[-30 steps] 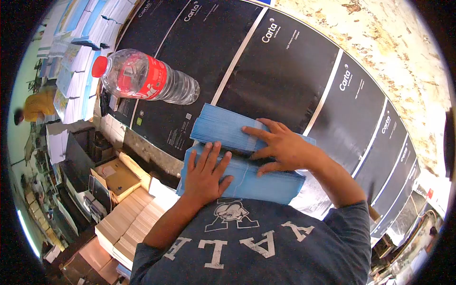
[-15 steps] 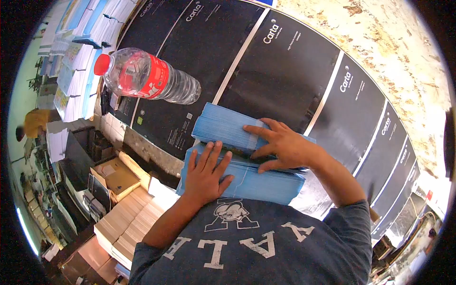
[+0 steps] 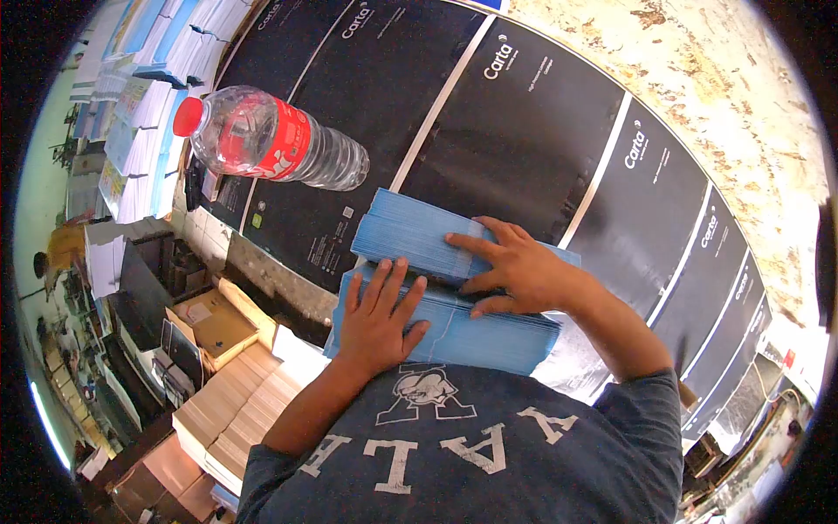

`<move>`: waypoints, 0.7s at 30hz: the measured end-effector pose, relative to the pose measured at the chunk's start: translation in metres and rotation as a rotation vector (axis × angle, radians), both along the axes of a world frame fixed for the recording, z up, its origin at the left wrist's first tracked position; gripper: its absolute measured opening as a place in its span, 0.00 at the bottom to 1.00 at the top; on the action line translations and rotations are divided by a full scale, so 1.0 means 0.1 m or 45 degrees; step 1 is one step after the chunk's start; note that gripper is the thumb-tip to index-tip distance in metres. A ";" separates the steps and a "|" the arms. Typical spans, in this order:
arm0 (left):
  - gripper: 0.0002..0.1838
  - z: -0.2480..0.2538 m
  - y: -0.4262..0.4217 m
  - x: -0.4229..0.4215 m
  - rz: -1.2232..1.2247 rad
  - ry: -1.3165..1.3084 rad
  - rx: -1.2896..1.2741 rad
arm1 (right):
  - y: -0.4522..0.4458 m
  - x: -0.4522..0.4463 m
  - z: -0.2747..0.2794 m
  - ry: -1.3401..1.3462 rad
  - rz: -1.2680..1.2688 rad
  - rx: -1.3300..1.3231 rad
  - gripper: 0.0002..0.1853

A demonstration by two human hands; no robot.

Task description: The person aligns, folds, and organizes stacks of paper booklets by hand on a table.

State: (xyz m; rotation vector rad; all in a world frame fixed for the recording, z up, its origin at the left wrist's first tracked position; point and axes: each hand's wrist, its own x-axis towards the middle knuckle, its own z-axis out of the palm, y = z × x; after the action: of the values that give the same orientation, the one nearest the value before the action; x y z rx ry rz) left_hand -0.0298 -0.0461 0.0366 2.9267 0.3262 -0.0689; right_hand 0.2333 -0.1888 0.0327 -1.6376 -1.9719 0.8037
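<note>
Two blue stacks of thin paper pieces lie side by side on the black table, right in front of my body. My left hand (image 3: 377,319) rests flat on the nearer blue stack (image 3: 489,332), fingers stretched forward to its far edge. Across the gap, my right hand (image 3: 515,266) is spread with its fingertips on the farther blue stack (image 3: 410,229). Its thumb reaches down to the edge of the nearer stack. Neither hand is closed around anything. Whether the pieces are single sheets or folded booklets, I cannot tell.
A clear plastic bottle (image 3: 336,162) with a red cap and label stands beyond the stacks. Piles of printed paper (image 3: 140,166) rise at the left. Below them sit an open cardboard box (image 3: 214,319) and cream paper stacks (image 3: 231,402). A person (image 3: 65,247) is in the left background.
My right thumb has shifted very slightly to the left. Both stacks and my left hand stay in place. The person in the background has moved a little.
</note>
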 end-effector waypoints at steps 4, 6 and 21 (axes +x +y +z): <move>0.30 0.01 0.00 0.01 0.001 0.008 0.008 | 0.00 0.02 -0.02 0.036 -0.006 -0.018 0.20; 0.30 0.01 0.00 0.00 0.000 0.013 0.007 | 0.00 0.02 -0.03 0.057 -0.011 -0.035 0.20; 0.34 -0.03 0.01 -0.03 -0.020 0.067 -0.046 | 0.01 0.02 0.04 0.049 -0.007 -0.080 0.19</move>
State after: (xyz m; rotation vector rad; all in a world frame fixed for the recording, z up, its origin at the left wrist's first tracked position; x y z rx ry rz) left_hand -0.0325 -0.0448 0.0337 2.8957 0.3064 -0.1525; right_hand 0.2351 -0.1877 0.0365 -1.6496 -1.9331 0.8970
